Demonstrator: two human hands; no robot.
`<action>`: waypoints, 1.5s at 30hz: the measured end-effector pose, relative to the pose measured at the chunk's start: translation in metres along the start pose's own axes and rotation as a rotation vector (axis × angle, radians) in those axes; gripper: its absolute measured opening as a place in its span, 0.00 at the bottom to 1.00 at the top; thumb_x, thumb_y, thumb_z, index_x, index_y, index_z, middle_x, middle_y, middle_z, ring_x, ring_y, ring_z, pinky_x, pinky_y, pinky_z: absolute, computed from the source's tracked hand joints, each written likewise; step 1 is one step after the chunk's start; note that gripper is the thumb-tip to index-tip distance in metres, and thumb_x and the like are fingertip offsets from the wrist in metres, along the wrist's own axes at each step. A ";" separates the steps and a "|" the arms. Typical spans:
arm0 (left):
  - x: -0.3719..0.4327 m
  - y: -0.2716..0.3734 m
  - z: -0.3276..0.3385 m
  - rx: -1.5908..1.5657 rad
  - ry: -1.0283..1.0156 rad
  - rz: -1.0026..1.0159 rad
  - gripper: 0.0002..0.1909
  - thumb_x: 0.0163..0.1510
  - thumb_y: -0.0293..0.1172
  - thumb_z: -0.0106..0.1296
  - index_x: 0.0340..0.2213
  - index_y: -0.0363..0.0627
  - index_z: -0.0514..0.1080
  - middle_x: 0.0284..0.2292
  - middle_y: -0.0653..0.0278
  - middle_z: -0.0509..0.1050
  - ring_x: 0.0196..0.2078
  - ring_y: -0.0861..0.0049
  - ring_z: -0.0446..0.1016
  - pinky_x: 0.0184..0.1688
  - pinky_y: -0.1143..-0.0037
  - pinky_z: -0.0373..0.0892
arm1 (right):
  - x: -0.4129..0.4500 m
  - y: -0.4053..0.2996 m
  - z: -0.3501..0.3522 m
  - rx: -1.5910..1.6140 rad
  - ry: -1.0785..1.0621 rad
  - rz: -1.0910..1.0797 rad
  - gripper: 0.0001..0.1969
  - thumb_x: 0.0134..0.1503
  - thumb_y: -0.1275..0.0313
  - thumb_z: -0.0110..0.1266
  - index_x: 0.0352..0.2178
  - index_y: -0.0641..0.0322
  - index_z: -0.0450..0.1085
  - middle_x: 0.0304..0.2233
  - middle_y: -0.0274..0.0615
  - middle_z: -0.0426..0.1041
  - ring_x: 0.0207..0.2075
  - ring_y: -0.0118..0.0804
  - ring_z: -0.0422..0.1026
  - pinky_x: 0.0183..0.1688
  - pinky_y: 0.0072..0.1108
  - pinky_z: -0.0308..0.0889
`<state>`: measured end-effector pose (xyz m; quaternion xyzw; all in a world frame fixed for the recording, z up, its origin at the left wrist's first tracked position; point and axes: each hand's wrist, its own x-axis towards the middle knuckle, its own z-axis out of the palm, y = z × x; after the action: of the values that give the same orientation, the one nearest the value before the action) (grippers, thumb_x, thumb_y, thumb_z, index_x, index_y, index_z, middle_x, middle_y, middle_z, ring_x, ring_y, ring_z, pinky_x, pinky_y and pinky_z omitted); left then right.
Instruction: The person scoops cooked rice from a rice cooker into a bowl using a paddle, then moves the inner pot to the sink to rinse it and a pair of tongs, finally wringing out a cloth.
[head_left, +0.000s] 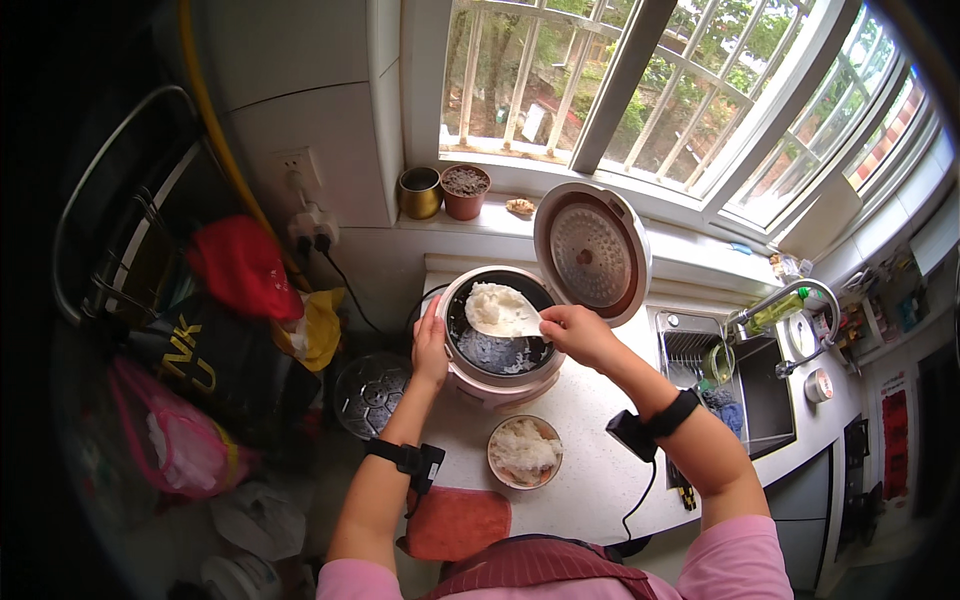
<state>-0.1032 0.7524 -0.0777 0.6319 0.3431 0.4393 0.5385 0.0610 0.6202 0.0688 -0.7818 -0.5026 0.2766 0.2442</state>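
Observation:
My right hand (576, 336) grips the handle of a white rice paddle (525, 324), which carries a heap of cooked rice (496, 304) above the open rice cooker (504, 394). Some rice clings to the dark inner pot (499, 356) below it. Flat against the cooker's left side rests my left hand (430, 349), holding nothing. The cooker's lid (592, 255) is raised at the back right. Nearer to me on the white counter stands a bowl (524, 487) filled with rice (525, 450).
A red cloth (461, 521) lies at the counter's front edge. Two small pots, one gold (420, 195) and one brown (466, 196), stand on the windowsill. To the right is a sink (766, 390) with a curved faucet (832, 307). Bags (176, 450) hang at the left.

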 end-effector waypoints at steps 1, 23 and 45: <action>0.000 -0.001 -0.001 -0.005 0.001 -0.004 0.20 0.52 0.40 0.30 0.45 0.48 0.57 0.36 0.59 0.59 0.38 0.75 0.59 0.44 0.79 0.53 | -0.008 -0.003 -0.006 -0.080 0.025 -0.023 0.12 0.46 0.66 0.42 0.29 0.62 0.66 0.24 0.45 0.69 0.26 0.43 0.68 0.30 0.26 0.61; -0.002 0.007 0.000 0.044 0.005 0.027 0.19 0.52 0.37 0.30 0.45 0.47 0.56 0.39 0.58 0.59 0.41 0.73 0.58 0.46 0.78 0.52 | -0.017 0.003 -0.003 -0.352 -0.159 0.015 0.12 0.45 0.64 0.42 0.29 0.54 0.68 0.25 0.43 0.69 0.29 0.40 0.67 0.33 0.25 0.62; 0.011 -0.011 -0.004 -0.144 -0.104 -0.056 0.20 0.53 0.38 0.27 0.46 0.43 0.53 0.47 0.61 0.55 0.49 0.75 0.53 0.50 0.80 0.47 | -0.161 0.077 0.065 -0.605 0.102 -0.095 0.19 0.45 0.75 0.39 0.41 0.46 0.59 0.17 0.40 0.61 0.19 0.39 0.64 0.20 0.25 0.60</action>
<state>-0.1025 0.7660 -0.0867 0.6038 0.2998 0.4140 0.6117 0.0121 0.4496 0.0007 -0.8076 -0.5851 0.0630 0.0381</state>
